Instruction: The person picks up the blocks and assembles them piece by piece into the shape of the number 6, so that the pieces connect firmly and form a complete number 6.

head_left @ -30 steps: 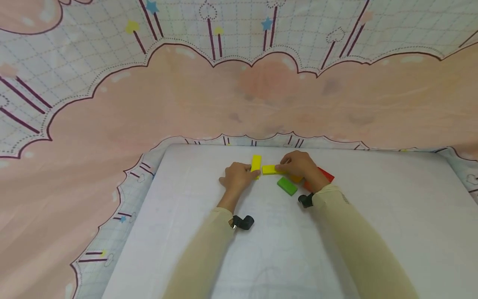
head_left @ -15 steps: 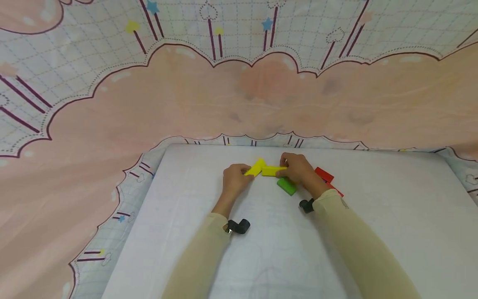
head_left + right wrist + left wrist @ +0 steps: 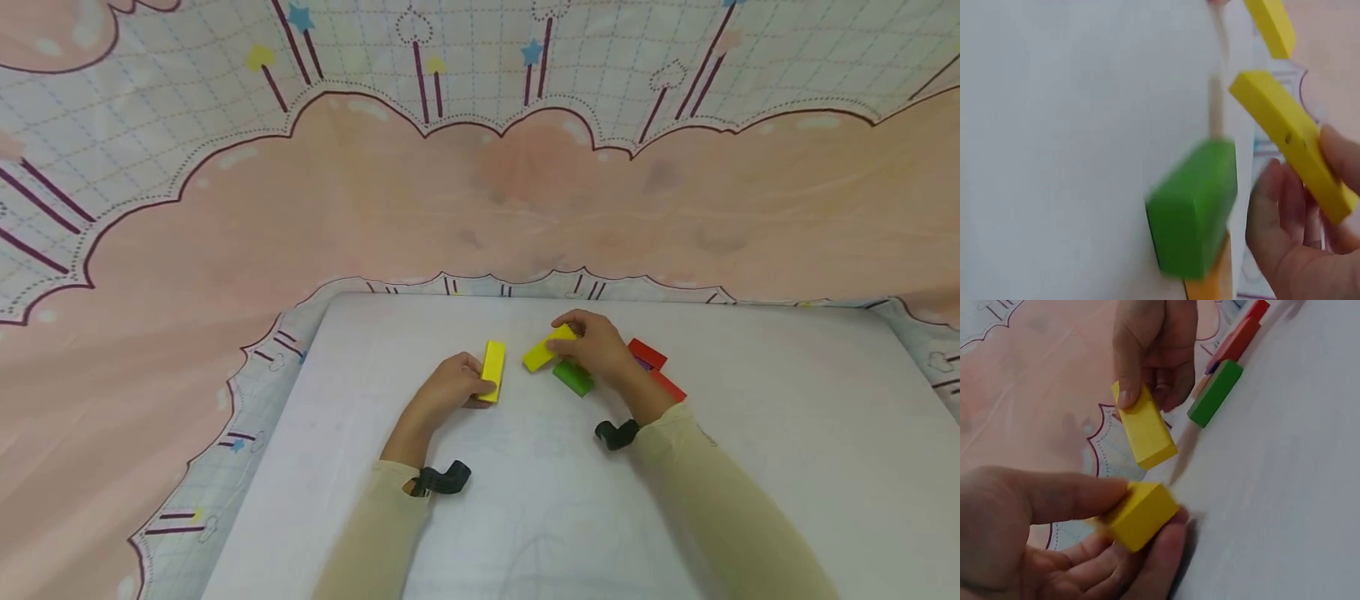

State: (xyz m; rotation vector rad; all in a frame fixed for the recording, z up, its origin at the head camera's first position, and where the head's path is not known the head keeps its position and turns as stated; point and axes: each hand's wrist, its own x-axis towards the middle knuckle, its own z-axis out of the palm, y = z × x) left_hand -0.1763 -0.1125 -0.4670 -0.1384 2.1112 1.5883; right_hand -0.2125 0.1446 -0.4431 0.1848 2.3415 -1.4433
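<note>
My left hand pinches a yellow block between thumb and fingers; in the left wrist view that block is tilted and slightly blurred. To its right, my right hand grips a second yellow block, which slants down to the left. The right wrist view shows this second block held by the thumb and fingers, apart from the table. Just below the right hand lies a green block on the white surface. An orange block is partly hidden behind the green one.
Red blocks lie to the right of the right hand, partly covered by its wrist, with a bit of purple between them. The white tabletop ends at a patterned curtain at the back and left.
My left hand has drawn its yellow block left and toward me, away from the other yellow block. The right hand has turned its yellow block from level to slanted.
</note>
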